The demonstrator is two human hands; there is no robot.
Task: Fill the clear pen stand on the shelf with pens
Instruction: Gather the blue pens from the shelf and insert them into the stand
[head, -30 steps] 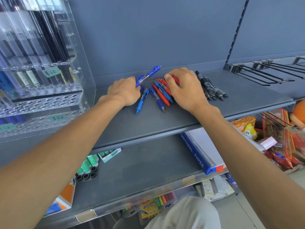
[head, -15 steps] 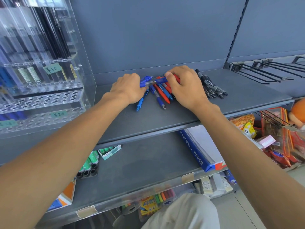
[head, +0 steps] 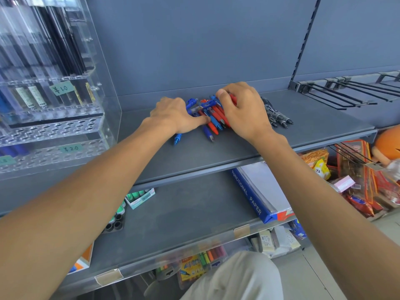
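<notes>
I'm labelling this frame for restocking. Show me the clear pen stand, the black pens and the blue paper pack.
clear pen stand [head: 54,132], head view, perforated front tier.
black pens [head: 279,118], head view, barrels mid-bunch.
blue paper pack [head: 246,191], head view, printed blue spine.

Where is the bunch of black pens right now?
In the head view, the black pens lie on the grey shelf, right of centre, just right of the right hand, which grips red and blue pens.
</notes>
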